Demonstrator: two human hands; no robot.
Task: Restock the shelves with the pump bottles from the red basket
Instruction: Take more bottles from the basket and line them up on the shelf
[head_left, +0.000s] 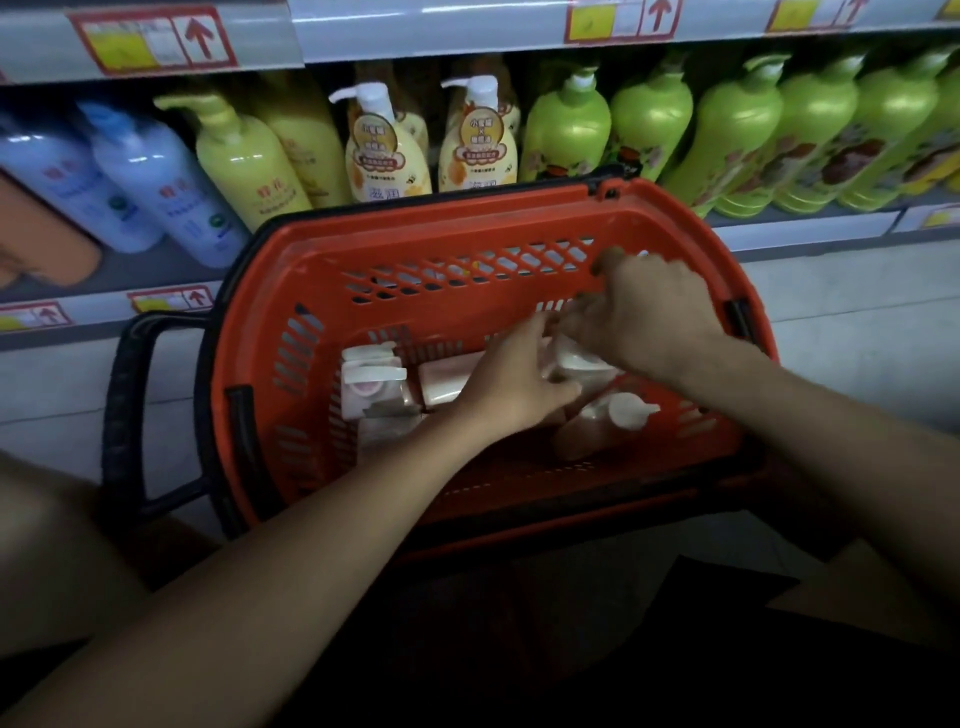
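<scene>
the picking-up step is judged to be in hand: pale pink plastic pump bottles (431, 387) are lying inside the red slatted plastic basket (322, 291), below the shelf edge (800, 221). the right hand (641, 312) is curled round a white pump head; the left hand (511, 382), fingers loosely spread, is rested on a bottle. next, a firm lift clear of the rim is called for.

The left hand (511, 382) and right hand (641, 317) cover the pump bottles (374, 387) mid-basket, so neither grip can be read; shelf labels (156, 41) are blurred.
</scene>
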